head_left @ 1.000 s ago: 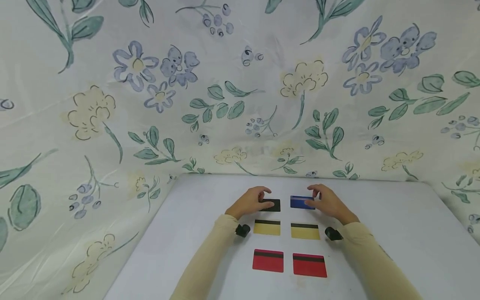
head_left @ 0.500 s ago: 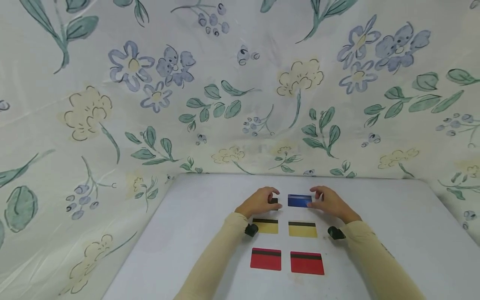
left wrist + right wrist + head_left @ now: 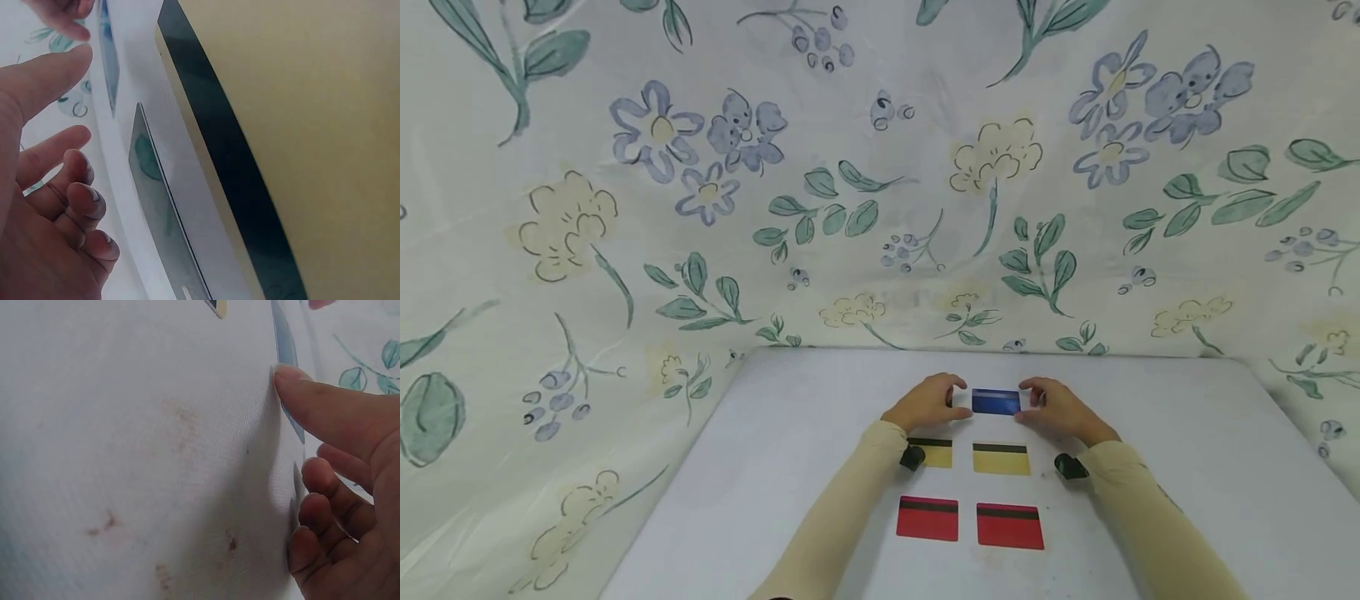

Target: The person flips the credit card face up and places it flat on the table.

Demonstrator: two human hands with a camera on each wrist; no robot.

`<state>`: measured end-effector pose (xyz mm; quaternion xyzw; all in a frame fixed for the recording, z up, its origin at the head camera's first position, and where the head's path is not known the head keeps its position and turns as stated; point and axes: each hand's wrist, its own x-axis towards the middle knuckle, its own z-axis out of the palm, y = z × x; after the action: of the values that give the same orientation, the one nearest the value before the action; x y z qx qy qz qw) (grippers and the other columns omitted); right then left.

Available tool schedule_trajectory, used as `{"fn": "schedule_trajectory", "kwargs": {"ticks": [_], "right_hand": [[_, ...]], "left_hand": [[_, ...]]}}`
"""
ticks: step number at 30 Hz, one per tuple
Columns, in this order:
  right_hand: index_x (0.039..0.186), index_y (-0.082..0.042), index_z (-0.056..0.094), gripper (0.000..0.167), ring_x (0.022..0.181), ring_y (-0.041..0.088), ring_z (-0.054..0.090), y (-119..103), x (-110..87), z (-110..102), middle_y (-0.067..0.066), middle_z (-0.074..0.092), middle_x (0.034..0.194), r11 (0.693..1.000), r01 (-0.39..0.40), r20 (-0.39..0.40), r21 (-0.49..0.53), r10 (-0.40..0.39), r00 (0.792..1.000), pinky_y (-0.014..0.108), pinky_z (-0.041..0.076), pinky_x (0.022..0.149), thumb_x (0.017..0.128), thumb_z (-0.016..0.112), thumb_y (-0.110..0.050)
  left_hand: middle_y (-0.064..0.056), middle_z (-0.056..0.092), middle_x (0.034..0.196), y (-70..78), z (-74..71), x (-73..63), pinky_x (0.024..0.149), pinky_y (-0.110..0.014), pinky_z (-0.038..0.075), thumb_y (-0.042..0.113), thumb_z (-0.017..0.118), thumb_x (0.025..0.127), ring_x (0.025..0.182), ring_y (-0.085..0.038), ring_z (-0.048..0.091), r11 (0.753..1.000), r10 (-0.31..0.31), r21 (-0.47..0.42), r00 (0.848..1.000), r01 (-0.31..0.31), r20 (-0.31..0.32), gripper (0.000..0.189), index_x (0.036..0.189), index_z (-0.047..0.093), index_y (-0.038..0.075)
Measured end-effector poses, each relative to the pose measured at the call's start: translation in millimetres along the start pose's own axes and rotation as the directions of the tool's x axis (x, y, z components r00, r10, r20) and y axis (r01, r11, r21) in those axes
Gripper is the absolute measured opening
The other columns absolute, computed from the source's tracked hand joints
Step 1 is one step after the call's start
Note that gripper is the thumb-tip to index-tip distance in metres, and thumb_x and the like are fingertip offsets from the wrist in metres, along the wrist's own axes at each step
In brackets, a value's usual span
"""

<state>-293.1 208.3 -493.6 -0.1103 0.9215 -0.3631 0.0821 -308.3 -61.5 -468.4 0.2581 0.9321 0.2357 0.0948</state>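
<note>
**Blue card [image 3: 996, 402] framed between left hand [image 3: 927, 402] and right hand [image 3: 1063, 410]**

The blue card is seen flat on the table [image 3: 1097, 533], in the gap between the two hands. Nothing is gripped by the left hand: its thumb is held apart from its loosely bent fingers, with the thumb tip just beside the card's left edge. The right hand is likewise held with thumb and fingers parted — its thumb tip is seen at the card's near right corner, though whether the card is touched cannot be told.

A black card [image 3: 160, 206] is mostly hidden by the left hand in the head view. Nearer the body than the hands, two yellow cards [image 3: 1002, 461] are laid side by side, the left one partly covered by the left wrist's camera [image 3: 912, 457]. Nearer still, two red cards [image 3: 927, 520] are set — each crossed by a dark stripe.
</note>
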Motion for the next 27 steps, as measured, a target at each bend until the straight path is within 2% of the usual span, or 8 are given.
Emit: {"fn": "schedule_trajectory", "kwargs": {"ticks": [6,11,16,21,27], "right_hand": [[0.139,0.003,0.056,0.061,0.091,0.022,0.051,0.6,1.1,-1.0,0.010,0.055,0.100,1.000,-0.027,0.008,0.001,0.027,1.000,0.034,0.042,0.077,0.087,0.082,-0.020],[0.137,0.002,0.057,0.060,0.091,0.022,0.052,3.3,3.1,0.0,0.009,0.055,0.099,0.999,-0.042,0.017,0.006,0.042,0.999,0.034,0.043,0.077,0.087,0.082,-0.021],[0.137,0.001,0.058,0.059,0.091,0.022,0.052,2.5,3.6,1.0,0.009,0.055,0.098,0.998,-0.058,0.015,-0.001,0.058,0.998,0.034,0.043,0.078,0.087,0.082,-0.022],[0.138,-0.002,0.058,0.060,0.092,0.022,0.052,-2.0,3.1,0.9,0.009,0.055,0.099,0.996,-0.086,0.013,-0.013,0.086,0.996,0.034,0.043,0.077,0.087,0.083,-0.024],[0.135,-0.002,0.060,0.055,0.091,0.022,0.052,-4.6,2.0,-0.4,0.009,0.055,0.099,0.996,-0.089,0.013,0.001,0.089,0.996,0.034,0.043,0.077,0.088,0.081,-0.021]], "left_hand": [[-0.004,0.065,0.109,-0.7,6.1,9.2,0.085,-0.027,0.049,0.037,0.076,0.094,0.092,-0.012,0.054,0.998,0.016,0.055,1.000,-0.017,0.010,0.053,0.137,0.062,0.009],[-0.005,0.066,0.122,-0.8,11.5,13.0,0.098,-0.031,0.051,0.040,0.074,0.095,0.102,-0.013,0.058,0.996,-0.031,0.082,0.999,0.029,0.026,0.054,0.139,0.061,0.012],[-0.007,0.065,0.136,0.2,13.7,13.7,0.110,-0.035,0.049,0.041,0.074,0.095,0.120,-0.018,0.062,0.995,-0.058,0.086,0.998,0.056,0.024,0.055,0.140,0.061,0.012],[-0.006,0.062,0.144,1.7,12.8,16.0,0.117,-0.036,0.043,0.043,0.074,0.095,0.137,-0.020,0.057,0.993,-0.068,0.101,0.997,0.064,0.031,0.056,0.141,0.060,0.014],[-0.008,0.064,0.139,5.2,11.8,19.9,0.115,-0.036,0.045,0.038,0.074,0.095,0.131,-0.021,0.059,0.996,-0.058,0.068,0.997,0.055,0.048,0.054,0.140,0.060,0.012]]}}
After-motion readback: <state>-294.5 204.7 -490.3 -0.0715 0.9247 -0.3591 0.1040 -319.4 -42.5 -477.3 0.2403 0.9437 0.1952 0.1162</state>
